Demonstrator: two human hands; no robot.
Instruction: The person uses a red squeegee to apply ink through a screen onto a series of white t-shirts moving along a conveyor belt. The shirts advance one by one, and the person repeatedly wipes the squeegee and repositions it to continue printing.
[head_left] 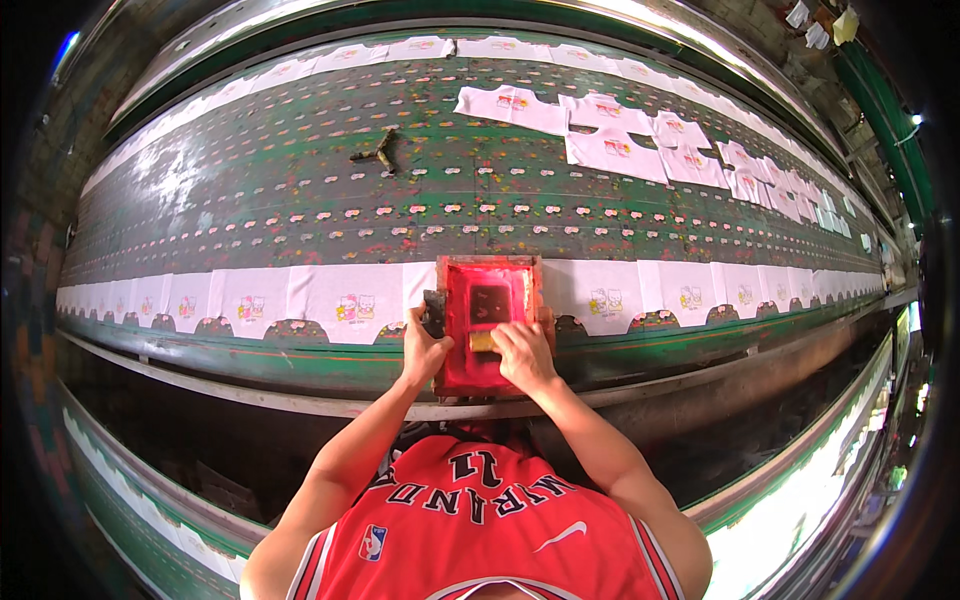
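A screen-printing frame (490, 262) with wooden edges and red ink on its inside lies over the row of white fabric pieces at the table's near edge. My left hand (424, 352) is closed on the left side of the frame, next to a dark block (433, 314) there. Inside the frame my right hand (526, 358) grips a yellowish squeegee (482, 342) low against the red mesh. A dark patch (490, 304) of the mesh shows just beyond the squeegee. Whatever fabric lies under the frame is mostly hidden.
White fabric pieces (334, 300) with small cartoon prints line the near edge on both sides. Printed shirt pieces (615, 145) lie at the far right of the long green table (300, 235). A three-armed tool (377, 153) rests toward the back. Another table (150, 510) stands behind me.
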